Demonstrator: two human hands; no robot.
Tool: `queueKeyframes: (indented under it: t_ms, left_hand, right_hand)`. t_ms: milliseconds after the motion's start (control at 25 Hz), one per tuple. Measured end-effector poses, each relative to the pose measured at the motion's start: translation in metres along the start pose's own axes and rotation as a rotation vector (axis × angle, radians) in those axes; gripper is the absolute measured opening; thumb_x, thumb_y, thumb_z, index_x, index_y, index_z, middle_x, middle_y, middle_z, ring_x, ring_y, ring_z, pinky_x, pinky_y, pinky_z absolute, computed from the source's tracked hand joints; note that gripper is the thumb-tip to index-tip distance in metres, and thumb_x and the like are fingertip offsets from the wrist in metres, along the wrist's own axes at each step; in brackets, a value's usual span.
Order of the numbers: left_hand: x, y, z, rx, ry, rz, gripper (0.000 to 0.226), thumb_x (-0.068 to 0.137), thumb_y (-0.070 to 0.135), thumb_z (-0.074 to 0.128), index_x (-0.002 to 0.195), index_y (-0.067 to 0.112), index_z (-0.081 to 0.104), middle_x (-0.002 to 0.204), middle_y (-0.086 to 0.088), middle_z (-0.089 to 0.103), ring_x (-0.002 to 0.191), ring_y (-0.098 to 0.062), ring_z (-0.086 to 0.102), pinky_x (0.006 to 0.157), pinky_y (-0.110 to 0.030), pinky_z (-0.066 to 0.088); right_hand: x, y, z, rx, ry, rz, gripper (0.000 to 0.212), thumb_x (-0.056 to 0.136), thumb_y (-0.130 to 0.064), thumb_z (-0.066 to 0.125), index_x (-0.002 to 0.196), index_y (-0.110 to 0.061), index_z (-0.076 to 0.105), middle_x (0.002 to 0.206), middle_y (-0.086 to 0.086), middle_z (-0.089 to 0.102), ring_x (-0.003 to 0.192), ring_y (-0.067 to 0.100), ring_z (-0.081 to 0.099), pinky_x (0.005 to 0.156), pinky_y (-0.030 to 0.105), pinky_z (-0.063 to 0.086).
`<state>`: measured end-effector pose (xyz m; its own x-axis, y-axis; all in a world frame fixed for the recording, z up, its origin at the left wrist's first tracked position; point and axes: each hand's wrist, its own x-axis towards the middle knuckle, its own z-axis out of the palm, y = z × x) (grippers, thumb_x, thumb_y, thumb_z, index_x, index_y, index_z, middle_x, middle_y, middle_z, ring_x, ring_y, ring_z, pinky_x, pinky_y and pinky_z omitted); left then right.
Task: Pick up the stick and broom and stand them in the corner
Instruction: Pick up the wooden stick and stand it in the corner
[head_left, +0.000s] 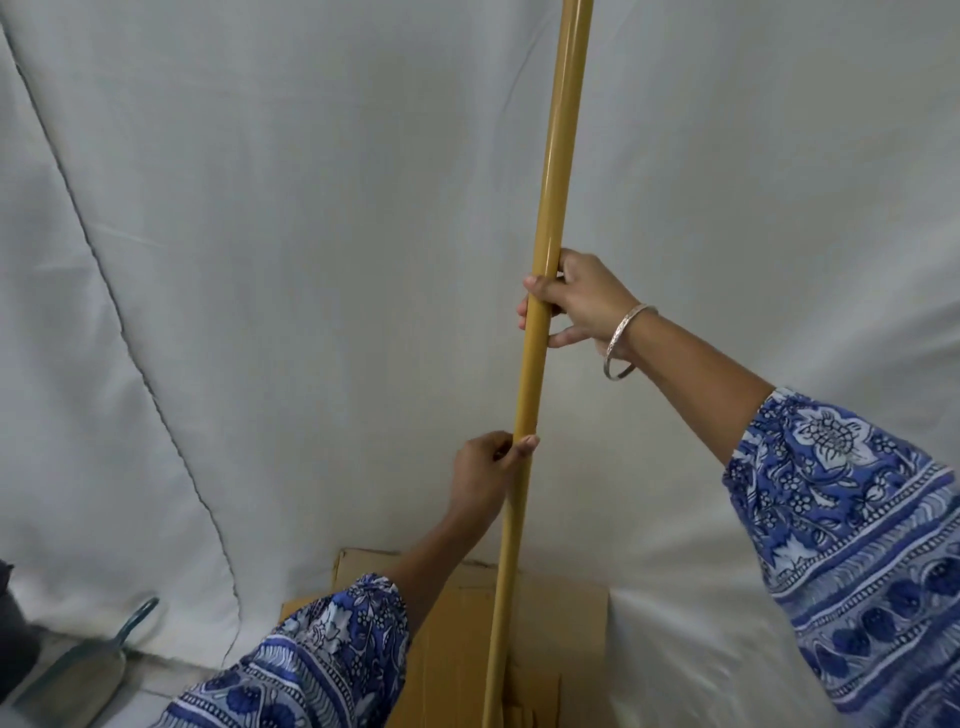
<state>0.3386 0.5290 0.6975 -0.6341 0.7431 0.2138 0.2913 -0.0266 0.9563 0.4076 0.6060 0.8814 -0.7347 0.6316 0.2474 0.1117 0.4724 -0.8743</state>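
The stick (550, 218) stands nearly upright in front of a white cloth backdrop (260, 260), tilted slightly so its top leans to the right, its lower end running down past flattened cardboard (467, 623) on the floor and out of the bottom of the view. The right hand (576, 301) has its fingers (535, 288) wrapped round the shaft about halfway up — a full, closed grip. Lower down, the left hand (480, 470) only pinches the shaft between thumb and fingertips, a light guiding hold. A bangle (623, 338) hangs at the right wrist. The broom is not in view; a teal dustpan (88, 670) lies at the floor's lower left edge.

The step in hand looks like setting the stick to rest against the backdrop. To do it well, seat the foot firmly on the floor first, then tip the top back until it leans — cloth may give, so ease the upper grip off slowly and keep the lower pinch until it holds.
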Motion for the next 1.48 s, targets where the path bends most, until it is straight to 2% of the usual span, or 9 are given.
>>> queueKeyframes:
  t_ms: [200,480,600,720,760,880,1040,1320,1480]
  left_hand:
    - [0.005,0.000,0.003,0.019,0.028,-0.006,0.049,0.082,0.041,0.059,0.082,-0.008,0.061,0.071,-0.015,0.057,0.066,-0.021,0.053,0.074,-0.054,0.054]
    - [0.009,-0.017,0.011,0.049,-0.004,-0.052,0.046,0.084,0.039,0.058,0.085,-0.007,0.062,0.074,-0.014,0.058,0.069,-0.022,0.054,0.076,-0.052,0.054]
    - [0.020,-0.016,0.014,0.019,0.019,-0.109,0.045,0.084,0.037,0.058,0.083,-0.007,0.061,0.070,-0.012,0.053,0.066,-0.021,0.050,0.063,-0.040,0.049]
    - [0.031,-0.020,0.017,0.033,0.036,-0.172,0.022,0.085,0.026,0.060,0.080,0.005,0.060,0.063,-0.001,0.049,0.058,-0.012,0.046,0.054,-0.021,0.041]
    - [0.035,-0.022,0.017,0.051,0.043,-0.176,0.016,0.085,0.022,0.061,0.081,0.007,0.060,0.064,0.001,0.050,0.059,-0.011,0.047,0.054,-0.020,0.041]
    - [0.046,-0.027,0.014,0.105,0.052,-0.181,0.017,0.084,0.021,0.062,0.084,0.004,0.062,0.069,-0.003,0.053,0.065,-0.016,0.051,0.062,-0.028,0.046]
    - [0.054,-0.028,0.013,0.122,0.054,-0.199,0.015,0.084,0.021,0.062,0.086,0.006,0.063,0.074,-0.005,0.056,0.071,-0.019,0.054,0.073,-0.037,0.053]
    - [0.056,-0.026,0.019,0.124,0.070,-0.219,0.021,0.084,0.021,0.061,0.090,0.000,0.062,0.076,-0.007,0.054,0.071,-0.019,0.052,0.070,-0.034,0.049]
    - [0.052,-0.023,0.025,0.116,0.112,-0.204,0.018,0.083,0.018,0.060,0.095,0.004,0.059,0.083,-0.007,0.055,0.074,-0.019,0.052,0.076,-0.038,0.052]
  right_hand:
    - [0.006,0.004,-0.005,0.019,-0.062,-0.034,0.014,0.093,-0.021,0.048,0.079,-0.020,0.045,0.079,0.007,0.063,0.073,0.021,0.066,0.062,0.035,0.058]
    - [0.015,0.033,0.000,0.019,-0.054,0.021,0.009,0.093,-0.020,0.047,0.085,-0.018,0.045,0.081,0.007,0.063,0.074,0.020,0.065,0.062,0.032,0.057]
    - [0.029,0.033,0.000,0.011,-0.061,0.073,0.006,0.093,-0.018,0.047,0.088,-0.014,0.046,0.085,0.009,0.064,0.075,0.018,0.065,0.065,0.034,0.056]
    - [0.043,0.042,0.010,0.097,-0.003,0.138,0.011,0.091,-0.016,0.052,0.080,-0.015,0.050,0.093,0.014,0.063,0.071,0.015,0.062,0.066,0.034,0.053]
    - [0.049,0.044,0.013,0.121,0.017,0.147,0.012,0.090,-0.015,0.055,0.078,-0.015,0.051,0.095,0.016,0.062,0.070,0.015,0.061,0.067,0.035,0.053]
    - [0.061,0.051,0.020,0.141,0.061,0.160,0.006,0.087,-0.015,0.058,0.087,-0.009,0.057,0.096,0.016,0.062,0.075,0.018,0.064,0.078,0.046,0.056]
    - [0.068,0.052,0.025,0.108,0.090,0.172,0.012,0.086,-0.017,0.060,0.093,-0.008,0.058,0.092,0.015,0.065,0.089,0.026,0.064,0.088,0.054,0.053]
    - [0.069,0.052,0.021,0.060,0.113,0.181,0.012,0.086,-0.018,0.059,0.092,-0.008,0.059,0.095,0.015,0.067,0.104,0.032,0.065,0.090,0.053,0.052]
    - [0.065,0.057,0.023,-0.106,0.108,0.151,0.024,0.082,-0.022,0.063,0.098,-0.005,0.058,0.092,0.011,0.062,0.093,0.029,0.060,0.086,0.044,0.054]
